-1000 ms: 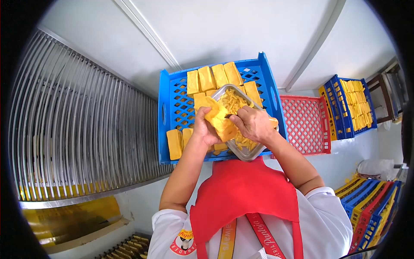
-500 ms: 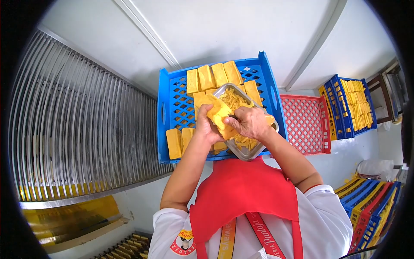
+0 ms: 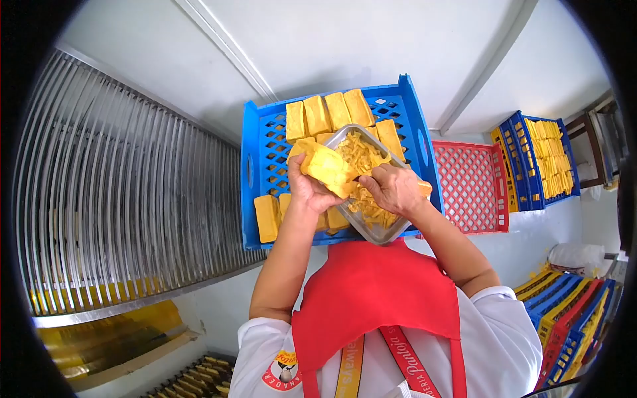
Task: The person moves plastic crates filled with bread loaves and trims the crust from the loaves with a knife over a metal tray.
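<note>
My left hand (image 3: 308, 189) is wrapped round a yellow cake loaf (image 3: 325, 166), which is tilted above a metal tray. My right hand (image 3: 391, 188) is closed on a knife whose yellow handle end (image 3: 424, 189) sticks out past the palm. A bit of its dark blade shows beside the loaf; the rest is hidden. Under both hands lies the metal tray (image 3: 379, 234), holding yellow trimmings (image 3: 358, 151). The tray rests in a blue crate (image 3: 424, 156) among several more yellow cake loaves (image 3: 317, 114).
On the left stands a rack of metal bars (image 3: 133, 186). A red crate (image 3: 471, 186) sits right of the blue one. Farther right, another blue crate (image 3: 524, 166) holds yellow slices (image 3: 549, 156). Stacked coloured crates (image 3: 564, 318) stand at lower right. A white wall (image 3: 365, 40) is behind.
The loaf has turned and shifted left with my left hand, so its end now faces the knife. My right hand has moved slightly to the right, away from the loaf.
</note>
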Tool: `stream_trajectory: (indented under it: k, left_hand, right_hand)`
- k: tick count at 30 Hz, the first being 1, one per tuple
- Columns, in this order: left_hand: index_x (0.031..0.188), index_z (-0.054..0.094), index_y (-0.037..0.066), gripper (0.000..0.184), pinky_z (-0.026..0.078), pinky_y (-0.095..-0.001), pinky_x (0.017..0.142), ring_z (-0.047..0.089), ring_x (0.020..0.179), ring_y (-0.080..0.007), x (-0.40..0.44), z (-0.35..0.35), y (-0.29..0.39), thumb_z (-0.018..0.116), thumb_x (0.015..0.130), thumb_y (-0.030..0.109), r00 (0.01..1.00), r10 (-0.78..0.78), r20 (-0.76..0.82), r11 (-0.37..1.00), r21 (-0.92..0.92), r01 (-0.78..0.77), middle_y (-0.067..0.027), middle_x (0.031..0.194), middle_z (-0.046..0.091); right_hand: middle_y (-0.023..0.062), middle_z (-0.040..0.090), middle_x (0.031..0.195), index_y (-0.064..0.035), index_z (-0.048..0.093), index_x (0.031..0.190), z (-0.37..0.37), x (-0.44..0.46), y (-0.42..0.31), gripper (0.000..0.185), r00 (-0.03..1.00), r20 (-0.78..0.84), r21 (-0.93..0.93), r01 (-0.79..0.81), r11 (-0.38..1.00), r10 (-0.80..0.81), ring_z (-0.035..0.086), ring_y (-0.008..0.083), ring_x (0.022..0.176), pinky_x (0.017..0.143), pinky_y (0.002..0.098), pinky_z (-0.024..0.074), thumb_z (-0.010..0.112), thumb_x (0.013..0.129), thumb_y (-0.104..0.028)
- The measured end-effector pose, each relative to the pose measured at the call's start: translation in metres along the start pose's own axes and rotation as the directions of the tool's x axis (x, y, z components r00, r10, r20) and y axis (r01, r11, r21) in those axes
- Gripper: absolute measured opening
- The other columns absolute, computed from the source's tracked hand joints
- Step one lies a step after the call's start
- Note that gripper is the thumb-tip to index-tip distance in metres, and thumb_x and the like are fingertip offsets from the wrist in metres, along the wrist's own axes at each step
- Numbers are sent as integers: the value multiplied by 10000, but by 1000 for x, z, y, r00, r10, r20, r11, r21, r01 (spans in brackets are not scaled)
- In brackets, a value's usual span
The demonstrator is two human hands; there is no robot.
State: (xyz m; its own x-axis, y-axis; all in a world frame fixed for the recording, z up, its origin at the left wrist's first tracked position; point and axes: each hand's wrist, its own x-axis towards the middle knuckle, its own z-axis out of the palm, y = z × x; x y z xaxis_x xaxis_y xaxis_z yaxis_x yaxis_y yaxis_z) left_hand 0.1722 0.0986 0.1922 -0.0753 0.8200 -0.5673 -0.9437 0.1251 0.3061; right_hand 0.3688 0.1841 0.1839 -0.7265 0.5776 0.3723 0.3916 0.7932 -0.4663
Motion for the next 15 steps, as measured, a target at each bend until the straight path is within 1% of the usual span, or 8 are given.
stream_trajectory:
  k: [3, 6, 9, 10, 12, 13, 14, 15]
  left_hand:
    - [1187, 609, 157, 637, 439, -551, 911, 572, 1115, -312, 2, -1, -2, 574, 732, 601, 996, -45, 79, 998, -28, 48, -97, 1172, 626]
    - [1176, 615, 163, 638, 435, -540, 900, 566, 1116, -304, 0, 2, -3, 572, 723, 611, 998, -23, 54, 1000, 4, 22, -95, 1176, 624]
    - [1172, 618, 160, 650, 444, -529, 899, 570, 1107, -307, 0, 1, -5, 549, 726, 626, 994, -38, 104, 998, -42, 42, -99, 1180, 622]
    - [1172, 618, 160, 650, 444, -529, 899, 570, 1107, -307, 0, 1, -6, 549, 726, 626, 994, -38, 105, 998, -43, 42, -99, 1180, 622]
    - [1190, 625, 175, 661, 443, -589, 925, 561, 1131, -338, -1, 1, -11, 577, 711, 627, 993, 34, 112, 997, -76, -25, -109, 1211, 617]
    - [1190, 625, 175, 661, 443, -589, 925, 561, 1131, -338, 0, 1, -16, 577, 711, 627, 993, 34, 112, 997, -76, -25, -109, 1211, 617]
    - [1208, 614, 175, 678, 437, -581, 944, 553, 1150, -336, 2, 0, -24, 578, 708, 632, 982, 137, 129, 987, -97, -125, -103, 1233, 606]
    - [1226, 603, 175, 697, 431, -574, 964, 545, 1170, -333, 3, -1, -30, 578, 705, 636, 961, 238, 143, 968, -120, -221, -96, 1255, 596]
  right_hand:
    - [136, 625, 666, -60, 601, 675, 0, 5, -3, 389, 1000, -16, -28, -6, 1000, 5, 645, 329, 618, 552, 437, 514, 622, 931, -352]
    - [146, 644, 688, -61, 606, 681, 2, 5, -3, 390, 1000, 22, -22, -13, 1000, 14, 650, 332, 627, 567, 441, 521, 610, 938, -355]
    - [161, 657, 711, -52, 608, 691, 9, 3, -1, 431, 996, 74, 29, -45, 999, 43, 656, 361, 663, 602, 468, 522, 574, 955, -392]
    - [175, 668, 731, -39, 618, 713, 10, 3, -2, 467, 987, 122, 68, -112, 991, 103, 659, 377, 686, 624, 479, 520, 555, 960, -431]
    - [188, 679, 752, -26, 628, 734, 14, 3, -6, 508, 972, 172, 101, -178, 979, 159, 661, 392, 709, 647, 490, 519, 537, 965, -469]
    - [205, 681, 759, -17, 640, 754, 16, 4, -9, 545, 941, 228, 155, -288, 945, 249, 662, 405, 734, 663, 495, 518, 522, 964, -505]
    - [222, 682, 766, -8, 653, 773, 18, 4, -12, 585, 898, 287, 202, -396, 896, 332, 663, 419, 760, 680, 499, 516, 507, 962, -541]
    - [222, 682, 766, -8, 653, 773, 18, 5, -13, 585, 899, 287, 202, -396, 896, 332, 663, 419, 760, 680, 499, 516, 507, 962, -541]
